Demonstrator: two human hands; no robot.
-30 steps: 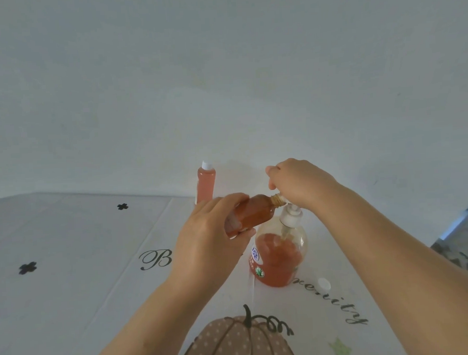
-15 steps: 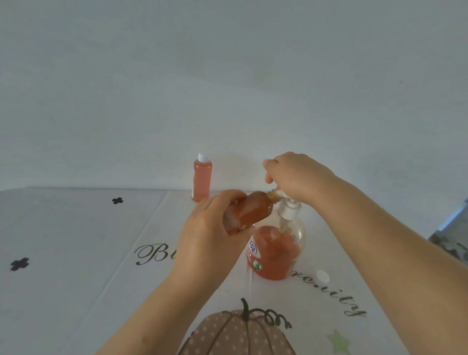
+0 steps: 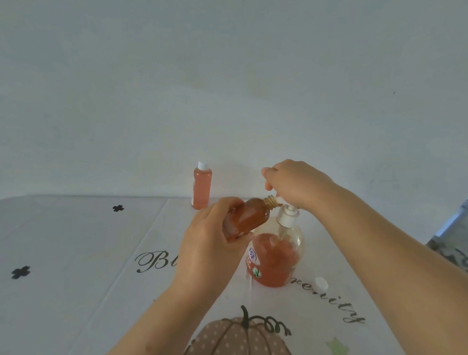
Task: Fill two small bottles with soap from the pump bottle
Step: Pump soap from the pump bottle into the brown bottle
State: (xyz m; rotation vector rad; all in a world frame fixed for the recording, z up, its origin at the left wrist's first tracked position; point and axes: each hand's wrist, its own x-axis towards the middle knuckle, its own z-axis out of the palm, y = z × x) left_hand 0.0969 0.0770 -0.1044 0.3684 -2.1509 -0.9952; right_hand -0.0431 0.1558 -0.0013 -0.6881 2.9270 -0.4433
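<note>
The uncapped small bottle [image 3: 247, 217], seemingly well filled, is held tilted with its threaded neck set at the spout of the pump bottle [image 3: 275, 259], which stands on the tablecloth [image 3: 68, 254] roughly half full; the other small bottle [image 3: 201, 187] is seen upright and capped near the wall [image 3: 222, 83], full of soap, so one fill is judged done and the second close to done, with capping left. The tilted bottle is gripped round its body by the left hand [image 3: 206, 249]; the pump head is covered by the right hand [image 3: 295, 185], fingers curled over it; a loose white cap [image 3: 321, 283] lies near the pump bottle's base.
</note>
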